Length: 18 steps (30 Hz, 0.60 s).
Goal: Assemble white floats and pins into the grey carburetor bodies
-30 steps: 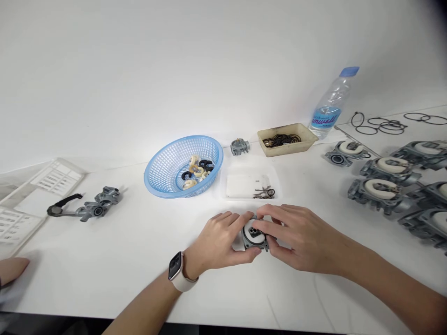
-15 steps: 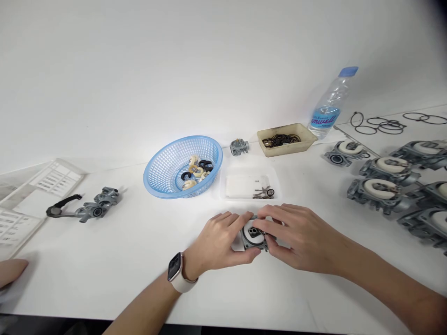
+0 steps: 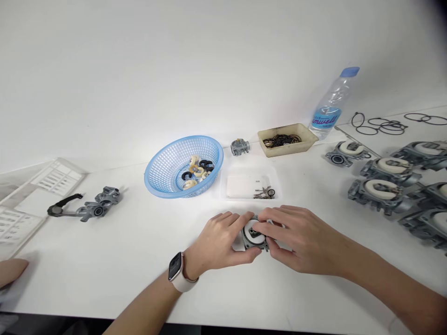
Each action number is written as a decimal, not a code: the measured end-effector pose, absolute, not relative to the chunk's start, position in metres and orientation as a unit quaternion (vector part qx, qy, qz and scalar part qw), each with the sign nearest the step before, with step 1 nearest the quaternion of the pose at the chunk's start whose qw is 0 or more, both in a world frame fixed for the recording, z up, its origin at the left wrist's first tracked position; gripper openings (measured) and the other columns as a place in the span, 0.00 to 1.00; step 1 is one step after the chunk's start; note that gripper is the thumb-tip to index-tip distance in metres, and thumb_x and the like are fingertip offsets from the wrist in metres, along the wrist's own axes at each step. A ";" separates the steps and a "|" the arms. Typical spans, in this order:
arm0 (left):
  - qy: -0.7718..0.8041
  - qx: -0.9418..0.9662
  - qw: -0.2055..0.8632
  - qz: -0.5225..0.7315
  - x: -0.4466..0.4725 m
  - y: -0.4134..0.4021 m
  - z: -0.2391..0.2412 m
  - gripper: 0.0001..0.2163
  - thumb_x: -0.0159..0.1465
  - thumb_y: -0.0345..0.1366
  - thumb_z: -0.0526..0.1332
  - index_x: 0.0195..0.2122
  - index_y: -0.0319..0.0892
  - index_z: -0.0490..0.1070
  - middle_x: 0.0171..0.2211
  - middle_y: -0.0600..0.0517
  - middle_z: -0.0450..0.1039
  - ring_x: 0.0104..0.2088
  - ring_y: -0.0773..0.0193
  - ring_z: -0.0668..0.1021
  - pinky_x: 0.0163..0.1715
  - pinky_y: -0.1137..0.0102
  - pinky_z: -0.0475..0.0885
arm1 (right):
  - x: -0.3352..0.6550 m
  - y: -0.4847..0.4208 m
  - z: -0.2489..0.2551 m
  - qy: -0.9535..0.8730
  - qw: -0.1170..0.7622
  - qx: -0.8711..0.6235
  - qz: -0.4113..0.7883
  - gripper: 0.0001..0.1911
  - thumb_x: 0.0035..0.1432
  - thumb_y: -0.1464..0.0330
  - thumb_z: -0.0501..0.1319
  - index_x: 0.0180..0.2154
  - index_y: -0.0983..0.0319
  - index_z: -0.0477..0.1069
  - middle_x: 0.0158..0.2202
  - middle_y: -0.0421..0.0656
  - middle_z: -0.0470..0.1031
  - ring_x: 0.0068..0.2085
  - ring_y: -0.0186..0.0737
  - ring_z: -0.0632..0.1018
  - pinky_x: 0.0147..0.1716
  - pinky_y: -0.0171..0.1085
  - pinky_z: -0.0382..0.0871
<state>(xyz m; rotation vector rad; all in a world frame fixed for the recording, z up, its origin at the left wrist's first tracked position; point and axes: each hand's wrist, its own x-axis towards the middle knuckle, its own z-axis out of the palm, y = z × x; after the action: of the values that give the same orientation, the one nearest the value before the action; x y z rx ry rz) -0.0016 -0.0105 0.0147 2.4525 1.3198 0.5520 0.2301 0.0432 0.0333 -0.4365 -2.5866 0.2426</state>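
Observation:
Between my hands a grey metal carburetor [image 3: 259,241] lies on the table, with a white ring-shaped float [image 3: 249,228] in its upturned face. My left hand [image 3: 223,242], with a watch [image 3: 176,266] on its wrist, grips the carburetor's left side between thumb and fingers. From the right, my right hand [image 3: 296,237] curls over it, the index fingertip at the middle of the float and the thumb against the near right edge. These fingers hide the carburetor's right part and anything small beneath them.
Beyond the hands lie a clear tray [image 3: 237,186] of small metal parts, a blue basket [image 3: 149,180] of floats, and a beige tray [image 3: 288,150] of black rings. A bottle [image 3: 326,116] stands behind. Several carburetors [image 3: 380,195] sit right. Another person's hand [image 3: 12,272] shows at left.
My right index finger has shifted slightly over the middle of the float, covering more of it. My left hand keeps its grip, and the carburetor stays in place.

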 end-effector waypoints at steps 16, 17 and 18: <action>0.457 0.853 0.158 0.195 -0.001 -0.010 0.017 0.28 0.66 0.50 0.62 0.63 0.41 0.61 0.43 0.47 0.78 0.40 0.51 0.80 0.44 0.57 0.76 | 0.230 0.041 0.030 -0.953 0.216 -0.192 0.093 0.15 0.64 0.75 0.52 0.47 0.60 0.72 0.43 0.44 0.73 0.33 0.38 0.75 0.34 0.39 0.67; 0.457 0.854 0.157 0.194 -0.001 -0.010 0.017 0.29 0.66 0.50 0.63 0.63 0.41 0.61 0.43 0.48 0.78 0.40 0.52 0.79 0.43 0.57 0.76 | 0.230 0.042 0.030 -0.953 0.219 -0.190 0.092 0.15 0.64 0.75 0.52 0.47 0.60 0.72 0.42 0.44 0.74 0.33 0.38 0.75 0.34 0.39 0.67; 0.457 0.854 0.156 0.193 -0.001 -0.010 0.017 0.29 0.66 0.50 0.63 0.63 0.41 0.61 0.43 0.48 0.78 0.39 0.52 0.79 0.43 0.57 0.76 | 0.230 0.042 0.030 -0.952 0.224 -0.188 0.092 0.15 0.63 0.75 0.52 0.47 0.60 0.72 0.42 0.44 0.74 0.33 0.38 0.75 0.35 0.39 0.67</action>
<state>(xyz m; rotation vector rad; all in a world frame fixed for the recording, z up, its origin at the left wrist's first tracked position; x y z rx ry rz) -0.0014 -0.0098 0.0166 2.4450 1.3086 0.5516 0.2299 0.0418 0.0301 -0.5182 -2.6281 0.2532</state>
